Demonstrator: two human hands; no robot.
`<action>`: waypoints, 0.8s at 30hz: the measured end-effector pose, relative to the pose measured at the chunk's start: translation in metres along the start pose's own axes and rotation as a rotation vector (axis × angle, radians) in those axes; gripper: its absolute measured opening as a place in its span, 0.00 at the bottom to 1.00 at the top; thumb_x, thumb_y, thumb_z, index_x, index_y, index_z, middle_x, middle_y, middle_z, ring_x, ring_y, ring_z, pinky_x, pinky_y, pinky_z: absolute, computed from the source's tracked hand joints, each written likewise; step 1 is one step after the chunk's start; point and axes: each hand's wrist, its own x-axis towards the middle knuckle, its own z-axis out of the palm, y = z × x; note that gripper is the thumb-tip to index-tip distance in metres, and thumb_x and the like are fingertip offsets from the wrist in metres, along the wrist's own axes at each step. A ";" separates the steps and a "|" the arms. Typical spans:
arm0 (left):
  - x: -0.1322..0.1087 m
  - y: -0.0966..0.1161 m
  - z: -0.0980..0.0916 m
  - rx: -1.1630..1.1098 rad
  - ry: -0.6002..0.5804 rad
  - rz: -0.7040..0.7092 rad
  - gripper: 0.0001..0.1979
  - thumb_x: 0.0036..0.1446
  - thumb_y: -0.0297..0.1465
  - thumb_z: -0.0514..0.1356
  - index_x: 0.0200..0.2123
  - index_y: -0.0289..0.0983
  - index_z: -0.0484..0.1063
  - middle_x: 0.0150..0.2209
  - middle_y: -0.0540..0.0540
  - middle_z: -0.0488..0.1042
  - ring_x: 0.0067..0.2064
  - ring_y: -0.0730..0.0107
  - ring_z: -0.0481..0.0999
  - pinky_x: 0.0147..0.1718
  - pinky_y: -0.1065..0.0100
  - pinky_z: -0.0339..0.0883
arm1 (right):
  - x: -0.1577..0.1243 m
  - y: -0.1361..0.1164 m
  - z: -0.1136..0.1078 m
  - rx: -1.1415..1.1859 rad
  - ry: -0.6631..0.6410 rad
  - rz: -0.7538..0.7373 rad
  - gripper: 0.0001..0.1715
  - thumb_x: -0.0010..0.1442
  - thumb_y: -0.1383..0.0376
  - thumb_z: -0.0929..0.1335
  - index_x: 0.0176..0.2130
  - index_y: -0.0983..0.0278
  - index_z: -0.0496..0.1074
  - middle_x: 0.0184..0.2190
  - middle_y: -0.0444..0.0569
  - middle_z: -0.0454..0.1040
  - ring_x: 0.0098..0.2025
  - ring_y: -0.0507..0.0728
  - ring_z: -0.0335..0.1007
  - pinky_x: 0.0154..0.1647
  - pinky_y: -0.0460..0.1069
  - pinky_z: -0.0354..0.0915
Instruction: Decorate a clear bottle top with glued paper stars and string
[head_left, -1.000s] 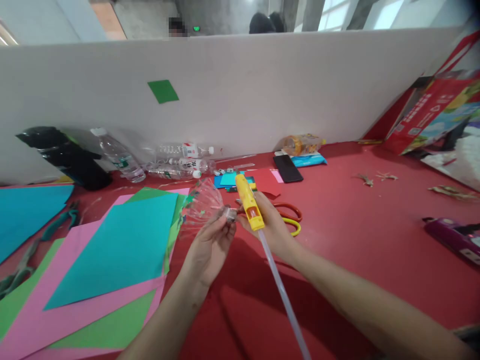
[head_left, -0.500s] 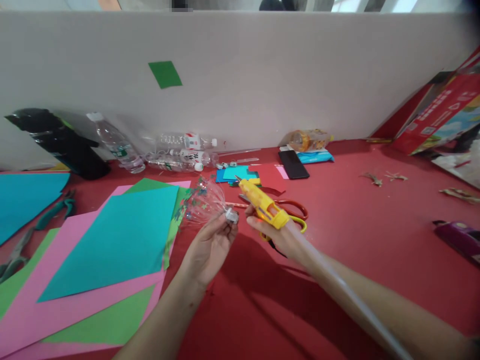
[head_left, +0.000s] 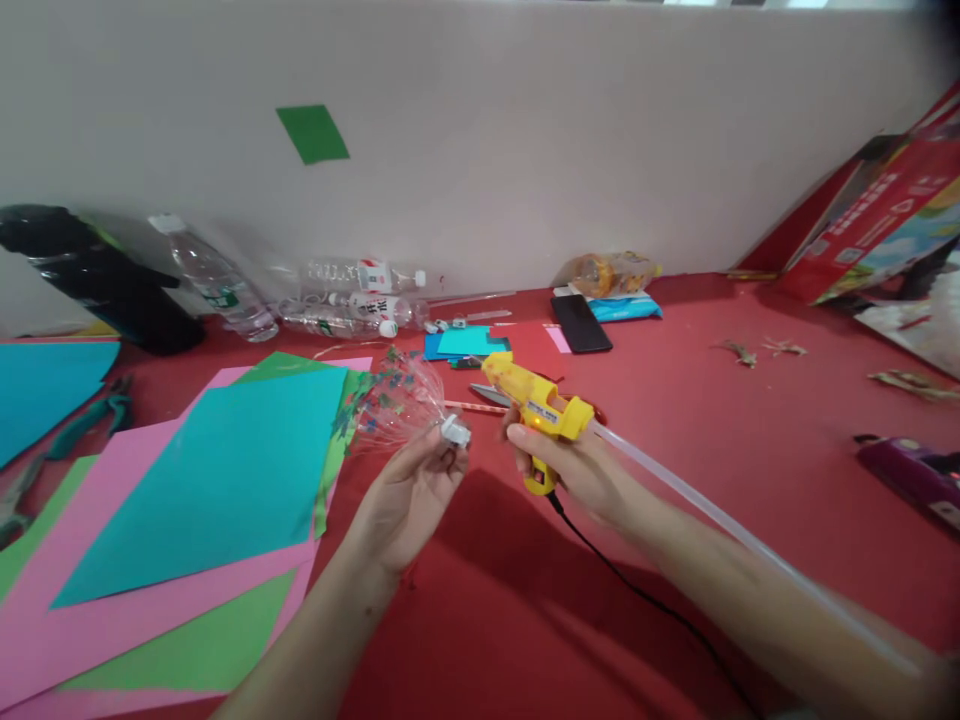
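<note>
My left hand [head_left: 409,495] pinches a small white piece [head_left: 455,432] between thumb and fingers. From it fans a bundle of clear strands [head_left: 401,400] dotted with small coloured bits, spreading to the left. My right hand [head_left: 566,460] is wrapped round the handle of a yellow hot glue gun [head_left: 536,395], whose nozzle points up and left. A long clear glue stick [head_left: 697,490] runs out of its back over my forearm, and a black cord [head_left: 630,585] hangs from the handle. Glue gun and white piece are apart. Scissors [head_left: 491,394] lie partly hidden behind the gun.
Coloured paper sheets [head_left: 217,490] cover the left of the red table [head_left: 750,450], with pliers [head_left: 82,425] beside them. Plastic bottles [head_left: 225,290], a black flask [head_left: 97,280] and a phone [head_left: 581,323] line the white partition [head_left: 525,140]. A purple object [head_left: 907,475] lies at right.
The glue gun has turned so that its side, handle and cord show more, and its nozzle has shifted slightly right of the white piece. The whole view has moved a little.
</note>
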 end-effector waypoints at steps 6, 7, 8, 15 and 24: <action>-0.001 0.003 0.004 -0.048 0.078 0.007 0.16 0.65 0.22 0.49 0.32 0.29 0.76 0.30 0.42 0.79 0.32 0.70 0.80 0.33 0.72 0.76 | -0.009 0.010 -0.009 -0.285 -0.026 -0.167 0.08 0.56 0.59 0.70 0.35 0.60 0.71 0.33 0.45 0.73 0.35 0.55 0.70 0.37 0.49 0.66; -0.001 0.004 0.004 -0.052 0.085 0.010 0.16 0.65 0.22 0.49 0.31 0.29 0.76 0.30 0.42 0.80 0.32 0.70 0.80 0.33 0.71 0.76 | -0.011 0.009 -0.009 -0.299 -0.042 -0.196 0.08 0.56 0.59 0.70 0.34 0.60 0.71 0.33 0.46 0.73 0.35 0.55 0.71 0.38 0.50 0.67; -0.001 0.004 0.004 -0.056 0.091 0.013 0.17 0.65 0.22 0.49 0.30 0.29 0.76 0.29 0.42 0.80 0.31 0.70 0.80 0.32 0.71 0.77 | -0.012 0.008 -0.008 -0.298 -0.044 -0.206 0.08 0.56 0.58 0.69 0.32 0.60 0.70 0.32 0.47 0.73 0.34 0.56 0.71 0.36 0.51 0.67; 0.002 0.006 0.000 -0.039 0.092 0.041 0.16 0.64 0.23 0.50 0.31 0.31 0.76 0.29 0.42 0.80 0.31 0.69 0.80 0.32 0.70 0.77 | -0.017 0.005 -0.005 -0.209 -0.006 -0.165 0.08 0.54 0.58 0.69 0.31 0.59 0.69 0.26 0.46 0.73 0.27 0.56 0.70 0.27 0.50 0.68; 0.001 0.008 -0.004 0.014 0.035 0.083 0.15 0.64 0.22 0.49 0.35 0.30 0.77 0.34 0.41 0.81 0.35 0.68 0.80 0.35 0.69 0.77 | -0.017 0.001 -0.005 -0.180 0.001 -0.186 0.08 0.54 0.59 0.70 0.28 0.59 0.69 0.23 0.43 0.70 0.24 0.53 0.65 0.24 0.49 0.65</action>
